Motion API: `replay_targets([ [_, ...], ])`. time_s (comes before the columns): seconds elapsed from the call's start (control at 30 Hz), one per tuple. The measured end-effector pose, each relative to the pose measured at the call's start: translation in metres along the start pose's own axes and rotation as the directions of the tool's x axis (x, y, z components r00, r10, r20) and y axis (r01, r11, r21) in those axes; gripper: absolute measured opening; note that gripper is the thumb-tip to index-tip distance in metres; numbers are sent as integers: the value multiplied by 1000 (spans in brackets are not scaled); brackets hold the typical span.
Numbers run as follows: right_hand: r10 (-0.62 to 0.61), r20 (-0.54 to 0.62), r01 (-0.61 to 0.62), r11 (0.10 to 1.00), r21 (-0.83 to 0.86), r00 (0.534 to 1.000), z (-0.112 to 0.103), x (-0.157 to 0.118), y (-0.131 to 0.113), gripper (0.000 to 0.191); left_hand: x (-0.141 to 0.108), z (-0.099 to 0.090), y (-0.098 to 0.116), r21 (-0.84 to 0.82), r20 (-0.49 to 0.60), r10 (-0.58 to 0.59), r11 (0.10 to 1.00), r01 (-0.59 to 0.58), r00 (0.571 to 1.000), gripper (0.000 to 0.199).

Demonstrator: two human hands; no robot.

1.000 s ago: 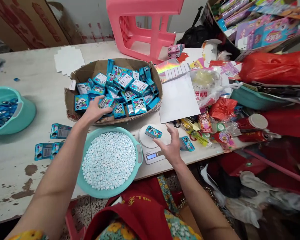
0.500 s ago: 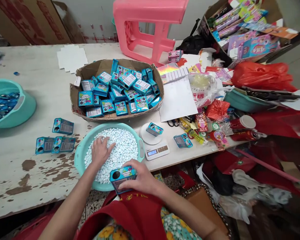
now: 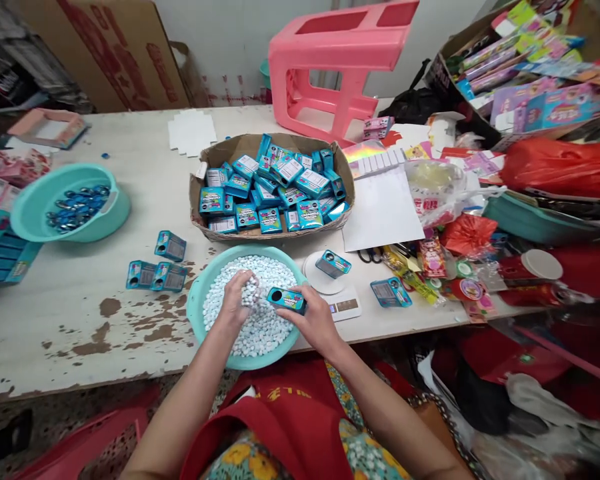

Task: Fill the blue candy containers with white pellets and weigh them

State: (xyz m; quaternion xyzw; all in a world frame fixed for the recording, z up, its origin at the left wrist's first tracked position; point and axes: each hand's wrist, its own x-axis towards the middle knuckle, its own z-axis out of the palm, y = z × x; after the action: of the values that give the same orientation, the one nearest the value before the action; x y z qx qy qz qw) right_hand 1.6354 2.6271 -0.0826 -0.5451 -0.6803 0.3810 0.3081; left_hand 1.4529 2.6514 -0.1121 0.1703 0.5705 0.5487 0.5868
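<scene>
A teal basin (image 3: 195, 303) full of small white candies (image 3: 267, 341) stands at the table's front edge. Over its middle, my left hand (image 3: 237, 300) is cupped round a clump of the candies. My right hand (image 3: 317, 317) grips a small blue box (image 3: 286, 299) with a dark round hole in its top, tilted close to the left fingers. On the round plate of a white scale (image 3: 347, 304) lies another blue box (image 3: 333, 264). One more blue box (image 3: 391, 293) is right of the scale, and several (image 3: 170, 246) stand left of the basin.
Behind the basin is a cardboard tray (image 3: 275, 235) heaped with blue boxes. A teal bowl (image 3: 115, 213) of shiny blue pieces sits left. A pink stool (image 3: 340, 57) lies at the back; scissors (image 3: 370, 255), wrappers and red bags crowd the right.
My left hand has risen from the candies and closed round some. My right hand has brought its box up over the basin, beside the left hand. The view has shifted left.
</scene>
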Motion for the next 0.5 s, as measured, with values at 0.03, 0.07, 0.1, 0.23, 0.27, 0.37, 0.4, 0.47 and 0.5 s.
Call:
replay_targets([
  [0.03, -36, 12, 37, 999, -37, 999, 7, 2, -2, 39, -8, 3, 9, -85, 38, -4, 996, 7, 999, 28],
  [0.07, -66, 31, 68, 995, -71, 997, 13, 4, -3, 37, -14, 7, 17, -157, 62, 7, 988, 2, 998, 26],
  [0.1, -90, 50, 95, 991, -97, 995, 20, 5, -5, 36, -20, 10, 23, -212, 69, 27, 977, -12, 997, 25],
  [0.23, -138, 95, 150, 979, -138, 986, 36, 10, -15, 32, -30, 15, 32, -256, 5, 138, 958, -132, 990, 22],
  [0.27, -142, 94, 155, 978, -142, 985, 38, 11, -17, 32, -30, 14, 32, -250, -8, 167, 954, -164, 986, 22],
  [0.37, -153, 96, 167, 974, -151, 984, 39, 13, -24, 32, -28, 12, 33, -220, -53, 229, 947, -235, 972, 23],
  [0.4, -158, 101, 172, 974, -150, 982, 40, 14, -25, 32, -27, 12, 34, -204, -66, 234, 948, -243, 970, 24],
  [0.47, -167, 112, 182, 973, -143, 980, 40, 15, -27, 30, -26, 11, 35, -172, -73, 239, 953, -248, 968, 25],
  [0.5, -168, 111, 182, 974, -137, 980, 40, 15, -28, 29, -25, 11, 36, -160, -69, 245, 954, -254, 967, 25],
])
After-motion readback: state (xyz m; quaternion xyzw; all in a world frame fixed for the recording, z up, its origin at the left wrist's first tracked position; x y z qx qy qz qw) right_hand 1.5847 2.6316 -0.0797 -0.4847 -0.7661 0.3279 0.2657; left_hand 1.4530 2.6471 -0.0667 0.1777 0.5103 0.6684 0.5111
